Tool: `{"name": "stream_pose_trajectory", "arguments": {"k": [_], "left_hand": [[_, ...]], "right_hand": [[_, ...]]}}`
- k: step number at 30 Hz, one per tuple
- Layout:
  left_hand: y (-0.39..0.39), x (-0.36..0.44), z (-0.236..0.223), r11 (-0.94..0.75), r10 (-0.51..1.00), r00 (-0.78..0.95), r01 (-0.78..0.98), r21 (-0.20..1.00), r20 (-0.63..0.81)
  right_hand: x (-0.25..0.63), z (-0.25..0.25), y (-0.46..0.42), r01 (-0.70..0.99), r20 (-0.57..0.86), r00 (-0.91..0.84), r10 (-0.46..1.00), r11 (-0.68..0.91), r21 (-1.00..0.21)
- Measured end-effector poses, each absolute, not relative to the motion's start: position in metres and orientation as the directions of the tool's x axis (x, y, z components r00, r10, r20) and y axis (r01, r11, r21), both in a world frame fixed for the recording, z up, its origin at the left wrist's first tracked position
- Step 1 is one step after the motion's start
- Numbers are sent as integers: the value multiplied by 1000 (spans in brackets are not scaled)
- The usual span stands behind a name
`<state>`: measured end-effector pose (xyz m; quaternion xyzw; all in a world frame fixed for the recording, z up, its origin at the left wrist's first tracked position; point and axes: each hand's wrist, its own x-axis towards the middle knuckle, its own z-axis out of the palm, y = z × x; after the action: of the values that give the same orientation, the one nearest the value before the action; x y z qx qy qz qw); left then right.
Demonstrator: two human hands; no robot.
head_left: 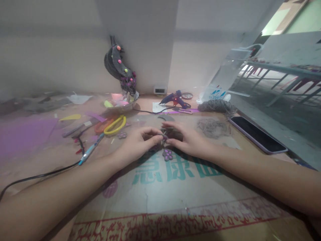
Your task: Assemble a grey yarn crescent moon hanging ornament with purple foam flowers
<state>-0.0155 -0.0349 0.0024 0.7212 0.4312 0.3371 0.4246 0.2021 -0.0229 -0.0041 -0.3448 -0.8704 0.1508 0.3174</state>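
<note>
Close together over the printed sheet, my two hands work on one small purple-and-grey craft piece (165, 137). My left hand (140, 140) pinches it between thumb and forefinger. On the other side, the thumb of my right hand (189, 139) presses against the same piece, its forefinger arched above and the other fingers partly in shadow. Just below the fingertips is a small purple flower with grey edging (168, 155); whether it is joined to the held piece I cannot tell. Another small flower (122, 135) lies left of my left hand.
Grey yarn (213, 128) lies loose at right, beside a phone (258, 134). A glue gun (175, 98) with a red light stands behind. Yellow-handled scissors (115, 125), a blue pen (91, 149) and a black cable (45, 175) are at left. A bowl (122, 107) holds colourful bits.
</note>
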Motion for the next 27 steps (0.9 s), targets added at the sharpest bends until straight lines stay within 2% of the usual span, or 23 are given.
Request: {"name": "stream_pose_trajectory", "arguments": {"k": [4, 8, 10, 19, 27], "left_hand": [[-35, -16, 1, -260, 909, 401, 332, 907, 113], [-34, -16, -1, -208, 914, 400, 316, 926, 69], [-34, -16, -1, -210, 923, 380, 348, 914, 68], [-35, -15, 3, -262, 923, 371, 404, 876, 105], [-35, -16, 1, -281, 917, 382, 412, 867, 115]], "right_hand": [[205, 0, -18, 462, 407, -581, 704, 698, -547], [211, 13, -14, 486, 316, -403, 859, 494, -721], [213, 21, -13, 481, 293, -348, 891, 438, -759], [217, 41, -17, 416, 386, -304, 871, 486, -768], [213, 44, -30, 404, 412, -365, 835, 540, -738]]}}
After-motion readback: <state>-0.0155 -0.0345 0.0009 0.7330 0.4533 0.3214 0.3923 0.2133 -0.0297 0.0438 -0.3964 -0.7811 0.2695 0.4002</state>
